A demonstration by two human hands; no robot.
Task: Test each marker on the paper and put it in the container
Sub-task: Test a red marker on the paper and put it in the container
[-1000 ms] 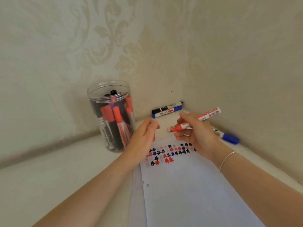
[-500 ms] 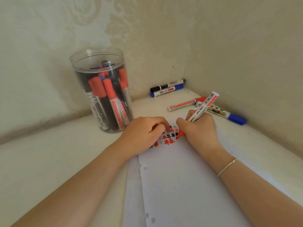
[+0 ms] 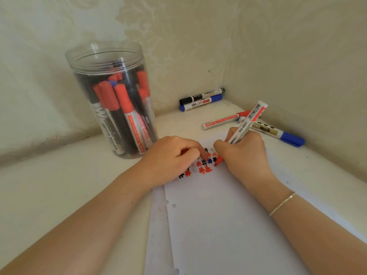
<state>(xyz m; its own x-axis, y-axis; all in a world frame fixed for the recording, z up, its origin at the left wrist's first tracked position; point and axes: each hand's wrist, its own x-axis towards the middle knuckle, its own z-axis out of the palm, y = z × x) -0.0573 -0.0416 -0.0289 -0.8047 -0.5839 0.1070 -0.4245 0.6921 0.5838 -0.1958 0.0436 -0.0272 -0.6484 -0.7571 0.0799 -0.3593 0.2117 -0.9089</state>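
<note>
Cream patterned walls are seen meeting in a corner over a white tabletop (image 3: pixel 49 195). At left, the clear container (image 3: pixel 111 96) is packed with capped markers; those at the back are blurred by the plastic. The left hand (image 3: pixel 170 157) is curled into a loose fist on the paper (image 3: pixel 218 225); a hint of red shows under the fingers, what it is cannot be told. Many test marks (image 3: pixel 202 165) are covered by both hands. The uncapped red marker (image 3: pixel 244 128) is gripped by the right hand (image 3: pixel 244 157), tip touching the paper. Loose markers (image 3: pixel 202 99) are left by the walls. Versus 0.5 s ago, hands and marker are barely changed; the view is only slightly shifted.
</note>
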